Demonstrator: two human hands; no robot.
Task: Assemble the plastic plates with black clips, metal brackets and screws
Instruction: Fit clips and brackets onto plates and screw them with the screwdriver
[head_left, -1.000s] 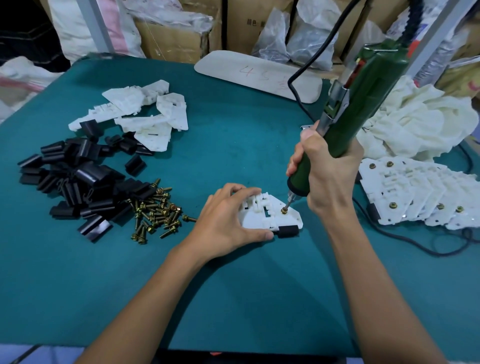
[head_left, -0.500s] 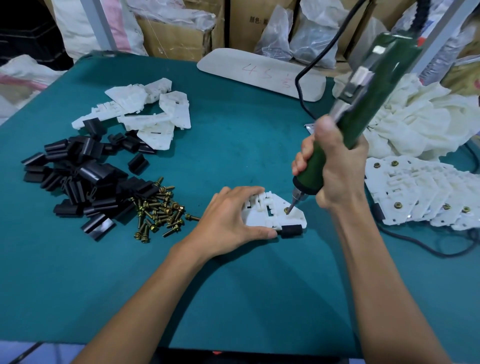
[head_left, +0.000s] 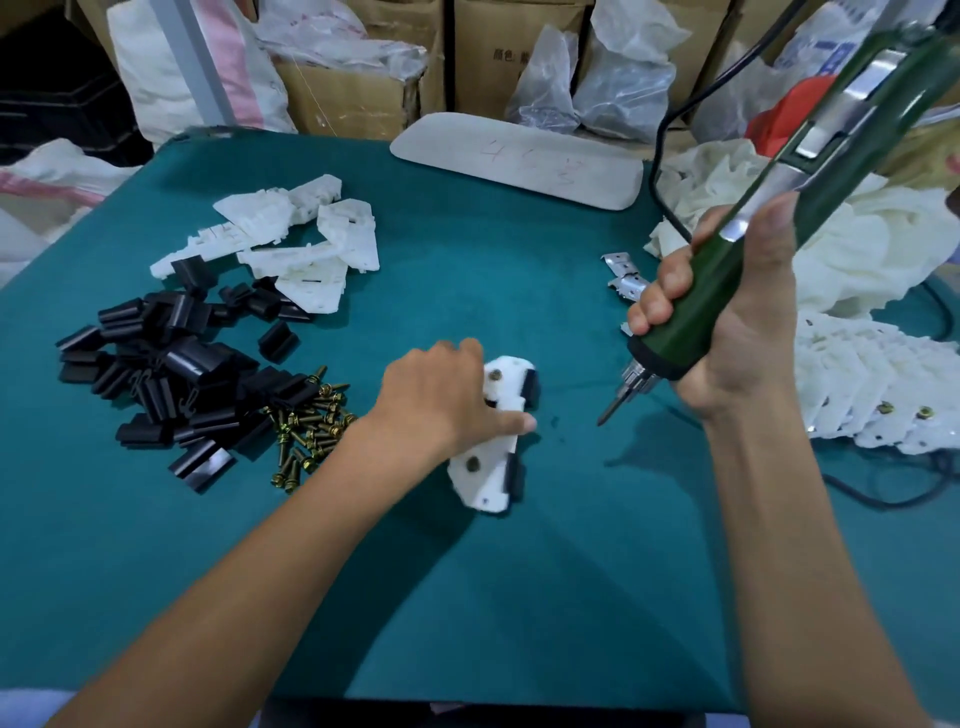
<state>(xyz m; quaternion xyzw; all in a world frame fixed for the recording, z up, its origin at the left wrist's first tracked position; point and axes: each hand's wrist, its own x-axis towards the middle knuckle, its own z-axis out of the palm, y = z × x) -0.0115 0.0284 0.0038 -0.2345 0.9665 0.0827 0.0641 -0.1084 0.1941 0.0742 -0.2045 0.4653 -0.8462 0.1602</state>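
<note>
The left hand (head_left: 441, 400) is gripping a white plastic plate (head_left: 488, 467), thumb lying across its upper face and fingers curled over the far edge; the plate is blurred. Two screw heads and two black clips along its right edge are showing on this plate. It is sitting low over the green table (head_left: 519, 597); whether it is touching the surface cannot be told. To the right of this grip, apart from the plate, the right hand (head_left: 727, 332) is wrapping fully closed around the green electric screwdriver (head_left: 779, 223), bit pointing down-left, clear of the plate. Left of the left hand, loose screws (head_left: 311, 426) are lying in a heap, touching a pile of black clips (head_left: 171, 374). Beyond those, unassembled plates (head_left: 291, 244) are resting. Just beyond the right-hand knuckles, metal brackets (head_left: 626, 278) are lying. Right of the right wrist, finished plates (head_left: 878, 395) are overlapping in a row.
</note>
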